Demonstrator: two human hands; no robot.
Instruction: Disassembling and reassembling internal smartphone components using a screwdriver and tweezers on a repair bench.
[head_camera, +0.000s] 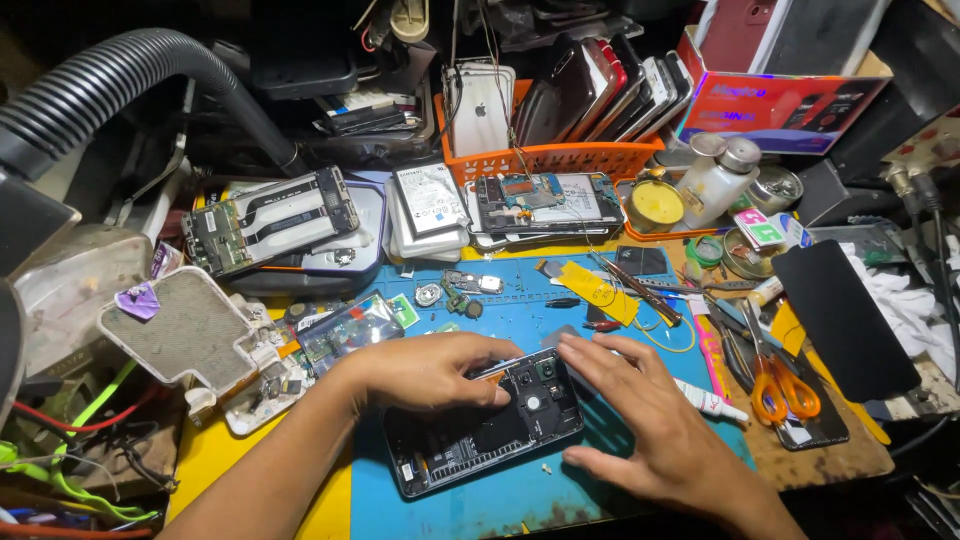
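I see my opened black smartphone (480, 425), back cover off, flat on the blue work mat (600, 480). My left hand (430, 372) presses its upper edge, pinching a thin tool; my right hand (640, 420) rests spread beside it. A slip could gouge circuitry. Orange-handled scissors (785, 385) and loose screws crowd close.

A cluttered workbench (840, 455) carries a blue work mat (520, 495) at lower centre, with an opened phone (480, 425) on it. Orange-handled scissors (785, 385) lie at right, an orange basket (560, 158) at upper centre, a dismantled phone (270, 220) upper left.
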